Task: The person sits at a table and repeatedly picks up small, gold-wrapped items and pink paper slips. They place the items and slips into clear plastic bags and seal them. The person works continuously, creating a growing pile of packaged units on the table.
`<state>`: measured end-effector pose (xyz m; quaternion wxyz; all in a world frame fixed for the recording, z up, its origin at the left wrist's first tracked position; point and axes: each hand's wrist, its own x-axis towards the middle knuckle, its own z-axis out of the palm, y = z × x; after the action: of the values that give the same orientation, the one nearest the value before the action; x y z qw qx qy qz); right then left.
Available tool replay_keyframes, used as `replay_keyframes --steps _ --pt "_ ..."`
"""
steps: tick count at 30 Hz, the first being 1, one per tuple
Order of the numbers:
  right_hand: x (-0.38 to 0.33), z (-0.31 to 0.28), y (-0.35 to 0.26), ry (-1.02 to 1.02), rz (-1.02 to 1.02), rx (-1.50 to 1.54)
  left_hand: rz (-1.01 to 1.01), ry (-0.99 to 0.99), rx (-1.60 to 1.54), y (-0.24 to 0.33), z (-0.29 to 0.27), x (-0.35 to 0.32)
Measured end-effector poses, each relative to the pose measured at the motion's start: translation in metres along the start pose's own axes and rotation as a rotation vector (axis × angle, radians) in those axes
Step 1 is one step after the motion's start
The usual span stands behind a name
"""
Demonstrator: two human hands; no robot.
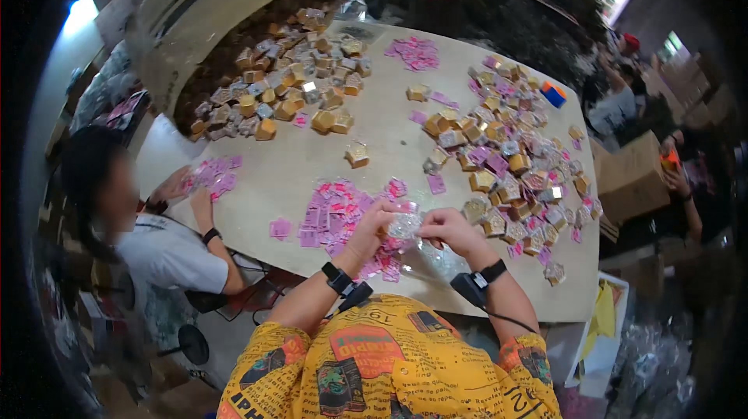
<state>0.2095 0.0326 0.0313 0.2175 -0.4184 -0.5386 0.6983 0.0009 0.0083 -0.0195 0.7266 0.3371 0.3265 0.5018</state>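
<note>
Together, left hand (pixel 372 220) and right hand (pixel 446 226) around clear packet (pixel 404 226).

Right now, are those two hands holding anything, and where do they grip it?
Both the left hand and the right hand pinch a small, clear, shiny wrapped packet by its opposite side edges.

I'm seeing a pale beige round table (pixel 389 150) strewn with small gold cardboard boxes (pixel 323 121) and bright pink paper slips (pixel 331 213). My hands pinch a clear, silvery glittering wrapped packet (pixel 405 226). Black wristbands (pixel 336 277) sit on both wrists. My shirt (pixel 389 364) is yellow with black and orange prints. There's a blue-and-orange block (pixel 554 94) at the far edge.
</note>
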Motion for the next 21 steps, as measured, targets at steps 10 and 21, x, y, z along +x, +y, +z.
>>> replay_keyframes --steps 10,21 --pt "-0.021 -0.141 0.025 1.006 -0.326 -0.407 0.13 0.366 0.828 -0.008 -0.059 0.015" --pt "-0.004 -0.087 0.093 0.747 0.221 -1.166 0.117 0.545 0.94 -0.021 -0.145 -0.016"
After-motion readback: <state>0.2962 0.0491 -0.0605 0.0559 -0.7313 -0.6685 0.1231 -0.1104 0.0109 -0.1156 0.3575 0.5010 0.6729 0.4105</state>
